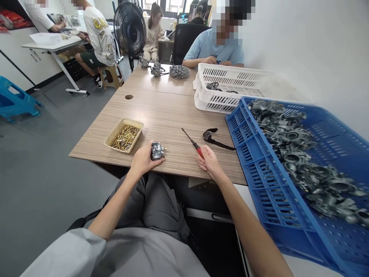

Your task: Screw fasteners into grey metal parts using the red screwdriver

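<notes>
My left hand (142, 158) is closed around a small grey metal carburetor (157, 151) at the table's front edge, with brass-coloured bits on its right side. To the right, my right hand (209, 161) grips the red handle of a screwdriver (191, 141), whose dark shaft points up and left, away from the carburetor. Left of my left hand stands a cream tray (108, 143) filled with small brass-coloured parts (126, 137). A black wristwatch (207, 135) lies beyond my right hand, its strap spread out.
At right, a blue crate (266, 169) holds many grey metal castings (302, 146). Behind it stands a white crate (219, 102). More carburetors (157, 70) and a clustered pile of parts (179, 72) sit at the table's far end. A person in light blue (198, 48) sits there; a black fan (129, 29) stands left.
</notes>
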